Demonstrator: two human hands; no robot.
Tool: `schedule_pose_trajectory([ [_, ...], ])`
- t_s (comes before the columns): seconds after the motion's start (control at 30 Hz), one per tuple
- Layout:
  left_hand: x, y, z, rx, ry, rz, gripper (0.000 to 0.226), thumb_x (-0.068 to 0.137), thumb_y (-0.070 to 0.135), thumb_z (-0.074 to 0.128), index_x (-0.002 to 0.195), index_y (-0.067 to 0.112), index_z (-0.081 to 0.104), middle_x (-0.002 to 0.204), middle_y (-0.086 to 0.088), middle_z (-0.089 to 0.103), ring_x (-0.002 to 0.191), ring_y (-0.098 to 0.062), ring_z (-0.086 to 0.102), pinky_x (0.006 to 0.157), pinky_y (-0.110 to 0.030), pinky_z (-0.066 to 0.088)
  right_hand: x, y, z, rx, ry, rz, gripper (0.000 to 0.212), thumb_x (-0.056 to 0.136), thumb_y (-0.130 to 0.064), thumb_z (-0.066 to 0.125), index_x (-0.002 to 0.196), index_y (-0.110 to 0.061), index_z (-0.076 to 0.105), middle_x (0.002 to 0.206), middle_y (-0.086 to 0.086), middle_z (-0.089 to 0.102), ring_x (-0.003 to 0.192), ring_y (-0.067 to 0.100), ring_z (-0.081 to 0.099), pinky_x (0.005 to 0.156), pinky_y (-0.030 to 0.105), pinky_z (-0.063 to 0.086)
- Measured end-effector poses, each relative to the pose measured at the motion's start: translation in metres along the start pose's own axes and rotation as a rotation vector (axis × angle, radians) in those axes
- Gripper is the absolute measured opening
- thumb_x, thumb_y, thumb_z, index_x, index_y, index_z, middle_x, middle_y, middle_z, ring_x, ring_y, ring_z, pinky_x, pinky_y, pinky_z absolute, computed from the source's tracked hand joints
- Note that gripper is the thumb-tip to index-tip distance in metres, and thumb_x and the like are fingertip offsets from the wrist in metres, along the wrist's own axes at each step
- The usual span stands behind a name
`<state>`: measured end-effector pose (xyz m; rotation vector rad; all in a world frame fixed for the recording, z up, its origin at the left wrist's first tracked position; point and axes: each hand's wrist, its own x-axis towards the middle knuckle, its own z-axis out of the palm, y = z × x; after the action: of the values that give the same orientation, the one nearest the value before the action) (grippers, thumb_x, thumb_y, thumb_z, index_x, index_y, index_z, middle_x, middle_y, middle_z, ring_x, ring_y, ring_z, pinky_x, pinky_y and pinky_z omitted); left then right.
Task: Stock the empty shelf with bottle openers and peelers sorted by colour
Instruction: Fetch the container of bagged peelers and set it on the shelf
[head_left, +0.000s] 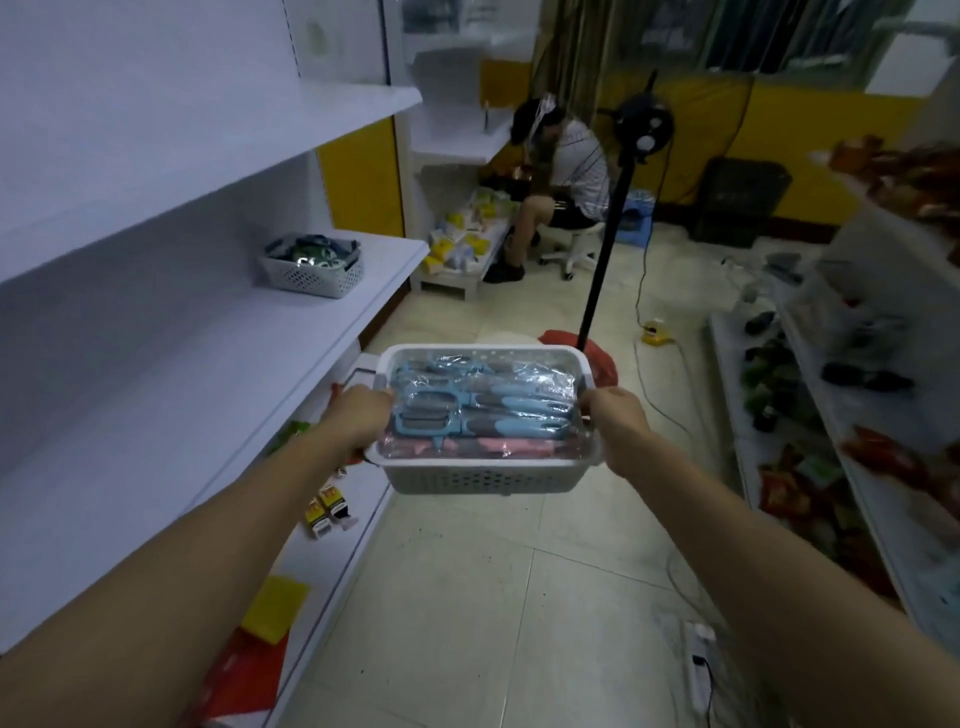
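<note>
From the head camera, both arms reach forward over the tiled floor (493, 571) and carry a white basket (488, 480) between them at mid-frame. The left hand (358, 415) grips the basket's left rim with its fingers curled round the edge, and the right hand (615, 421) grips the right rim the same way. Inside the basket lie blue peelers (483, 405) wrapped in clear plastic, stacked side by side, with pink peelers (498, 446) in the row nearest the person. To the left runs a white shelf (208, 353), its near part bare. Further along it stands a second white basket (311, 278) holding a heap of darker blue and green items (311, 252), too blurred to name. On the lowest board below, small yellow-and-white boxes (327, 512) stand near the edge. At the back a seated person (566, 176) bends toward a low shelf, beside a fan on a black stand (644, 124). On the right, shelves (852, 488) carry red and dark packets.
</note>
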<state>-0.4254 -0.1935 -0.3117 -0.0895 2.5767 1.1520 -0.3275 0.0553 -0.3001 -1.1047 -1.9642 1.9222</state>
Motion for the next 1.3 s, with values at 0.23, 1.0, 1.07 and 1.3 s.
schedule_pose_trajectory([
  [0.23, 0.101, 0.04, 0.014, 0.047, 0.052, -0.026, 0.04, 0.1, 0.032, 0.034, 0.102, 0.002, 0.06, 0.073, -0.006, 0.054, 0.068, -0.02, 0.051, 0.055, -0.027, 0.035, 0.127, -0.035, 0.031, -0.082, -0.039, -0.003, 0.014, 0.088, -0.01, 0.055, 0.102, -0.009, 0.055, 0.097, 0.009, 0.059, 0.077, 0.018, 0.056, 0.071, 0.036, 0.049],
  [1.0, 0.485, 0.157, 0.007, 0.099, -0.01, 0.02, 0.036, 0.099, 0.036, 0.039, 0.075, 0.012, 0.049, 0.073, -0.005, 0.052, 0.068, -0.02, 0.05, 0.059, -0.028, 0.033, 0.48, -0.138, 0.185, -0.176, -0.175, 0.206, 0.016, 0.09, 0.005, 0.047, 0.086, -0.004, 0.06, 0.077, 0.012, 0.058, 0.066, 0.022, 0.055, 0.055, 0.031, 0.049],
  [1.07, 0.511, 0.164, 0.009, 0.047, 0.033, -0.06, 0.037, 0.099, 0.034, 0.041, 0.072, 0.01, 0.05, 0.072, -0.008, 0.052, 0.07, -0.023, 0.049, 0.064, -0.03, 0.034, 0.504, -0.145, 0.199, -0.218, -0.175, 0.194, 0.014, 0.089, 0.004, 0.049, 0.089, 0.0, 0.062, 0.075, 0.013, 0.059, 0.063, 0.024, 0.057, 0.052, 0.029, 0.051],
  [1.3, 0.583, 0.192, 0.029, -0.042, 0.103, -0.219, 0.029, 0.098, 0.017, 0.035, 0.114, 0.003, 0.054, 0.074, -0.006, 0.051, 0.063, -0.018, 0.046, 0.055, -0.028, 0.033, 0.594, -0.164, 0.236, -0.361, -0.217, 0.192, 0.024, 0.078, -0.002, 0.048, 0.096, -0.001, 0.063, 0.094, 0.024, 0.065, 0.088, 0.04, 0.065, 0.078, 0.053, 0.056],
])
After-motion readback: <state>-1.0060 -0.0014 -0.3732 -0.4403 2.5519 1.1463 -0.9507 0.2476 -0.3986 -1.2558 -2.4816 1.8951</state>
